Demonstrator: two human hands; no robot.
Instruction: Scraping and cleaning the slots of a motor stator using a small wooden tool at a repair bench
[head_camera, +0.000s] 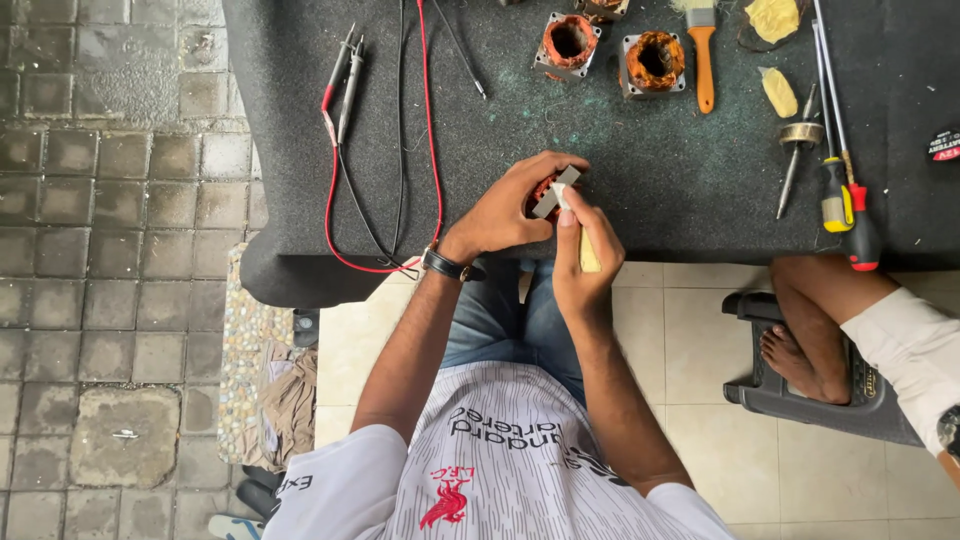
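The dark-covered desk (640, 190) fills the upper frame. At its near edge, about six o'clock on its surface, the left hand (500, 212) keeps its grip clenched around a copper-wound motor stator (541, 192). The right hand (583, 262), at four o'clock from it, grasps a pale stick (588, 252) pressed to the stator. Two more stators (610, 52) lie at twelve o'clock, and screwdrivers (845, 200) at three.

A white short-sleeved shirt (500, 470) with black lettering and a red crest at 6 o'clock, blue jeans (500, 320), and a black wristwatch (445, 264) on the left wrist.
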